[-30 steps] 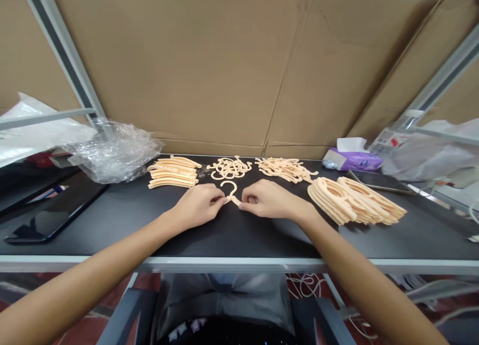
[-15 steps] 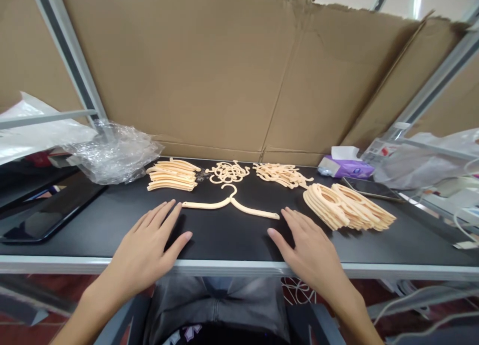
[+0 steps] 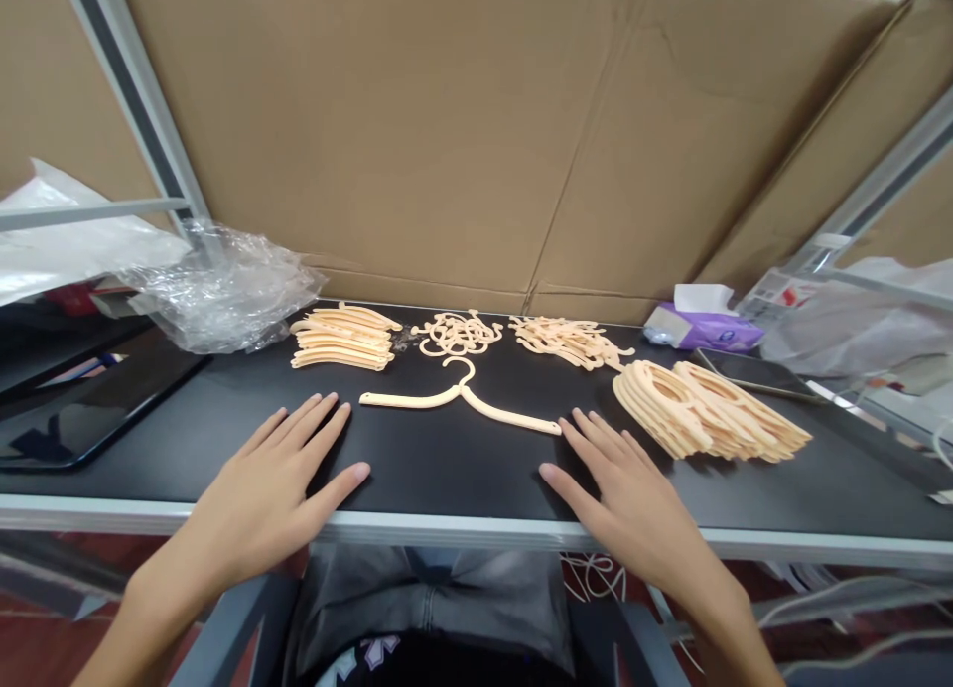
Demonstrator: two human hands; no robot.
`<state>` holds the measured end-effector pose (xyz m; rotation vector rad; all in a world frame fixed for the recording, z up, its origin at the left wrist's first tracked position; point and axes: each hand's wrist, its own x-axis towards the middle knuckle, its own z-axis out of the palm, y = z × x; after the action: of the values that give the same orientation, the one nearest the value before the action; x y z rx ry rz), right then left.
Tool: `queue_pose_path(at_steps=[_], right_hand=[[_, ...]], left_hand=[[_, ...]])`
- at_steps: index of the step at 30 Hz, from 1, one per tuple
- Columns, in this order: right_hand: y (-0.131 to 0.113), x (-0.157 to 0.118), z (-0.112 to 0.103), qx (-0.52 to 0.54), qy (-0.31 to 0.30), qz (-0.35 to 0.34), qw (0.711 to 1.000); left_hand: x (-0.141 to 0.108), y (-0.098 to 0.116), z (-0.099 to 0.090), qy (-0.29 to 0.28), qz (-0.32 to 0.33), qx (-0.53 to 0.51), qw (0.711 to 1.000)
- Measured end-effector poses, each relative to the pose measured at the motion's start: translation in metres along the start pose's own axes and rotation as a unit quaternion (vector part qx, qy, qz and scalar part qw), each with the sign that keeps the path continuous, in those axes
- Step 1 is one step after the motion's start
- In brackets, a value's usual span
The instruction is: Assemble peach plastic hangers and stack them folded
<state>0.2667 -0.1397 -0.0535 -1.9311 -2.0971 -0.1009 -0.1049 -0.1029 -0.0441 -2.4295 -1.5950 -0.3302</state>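
My left hand (image 3: 279, 479) lies flat on the black table, fingers spread, holding nothing. My right hand (image 3: 617, 479) rests flat as well, its fingertips at or very near the right end of a cream clothes hanger (image 3: 417, 401). This hanger has a hook and two arms, with no bottom bar. Behind it, from left to right, are a stack of curved hanger arms (image 3: 342, 340), a heap of hooks (image 3: 458, 335) and a heap of thin cream pieces (image 3: 566, 342). Right of my right hand lies a pile of flat cream pieces with oval openings (image 3: 670, 409).
Crumpled clear plastic (image 3: 230, 290) and a dark glossy panel (image 3: 96, 399) are at the left. A purple tissue pack (image 3: 711, 330) and a dark phone-like device (image 3: 751, 372) lie at the back right. A tall cardboard sheet (image 3: 387, 121) stands behind the black table (image 3: 454, 479).
My left hand has shifted slightly left, away from the hanger's left end. My right hand stays by the right end. The camera view has tilted a little.
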Motion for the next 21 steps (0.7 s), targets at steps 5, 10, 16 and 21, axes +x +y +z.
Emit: queue_pose_path(at_steps=[5, 10, 16, 21], right_hand=[[-0.0004, 0.0010, 0.0007, 0.003, 0.000, -0.007, 1.000], [0.0009, 0.0017, 0.0014, 0.000, 0.013, -0.010, 1.000], [0.0001, 0.0027, 0.0008, 0.001, 0.000, -0.001, 1.000], [-0.0002, 0.0019, 0.0006, 0.013, 0.012, -0.002, 1.000]], left_hand=[[0.0012, 0.0031, 0.0009, -0.009, 0.009, -0.005, 1.000], [0.0020, 0.0048, -0.0014, -0.011, 0.005, -0.012, 1.000], [0.0029, 0.0075, -0.0057, -0.019, -0.001, -0.015, 1.000], [0.0026, 0.0081, -0.0061, -0.020, 0.001, -0.017, 1.000]])
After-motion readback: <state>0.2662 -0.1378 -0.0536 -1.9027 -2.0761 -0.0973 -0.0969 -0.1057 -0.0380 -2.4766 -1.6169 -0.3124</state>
